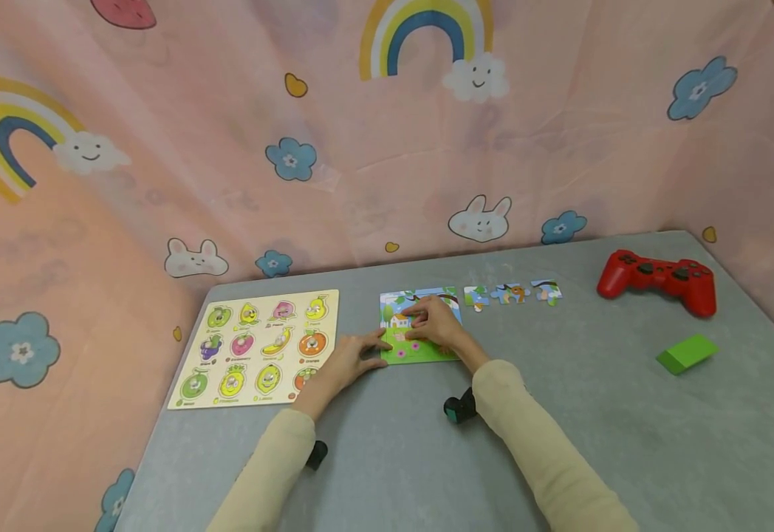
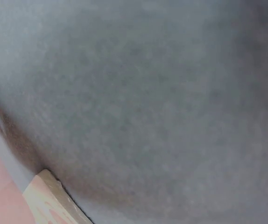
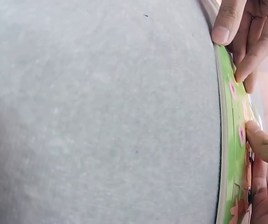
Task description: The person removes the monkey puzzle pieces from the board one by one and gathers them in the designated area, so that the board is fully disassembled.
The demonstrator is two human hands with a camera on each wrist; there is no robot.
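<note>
A small jigsaw puzzle with a garden and house picture lies in a shallow tray mid-table. My left hand touches its left edge, fingers fairly straight, with a fingertip on the picture and the thumb at the front corner. Over the middle of the puzzle is my right hand, its fingers bent. Its thumb touches the picture in the right wrist view; whether it pinches a piece is hidden. Loose puzzle pieces lie in a row to the right: one green and blue, one brown, one with a branch.
A cream fruit board with several fruit shapes lies to the left, close to my left forearm. At the far right are a red game controller and a green block. A pink patterned curtain hangs behind the grey table.
</note>
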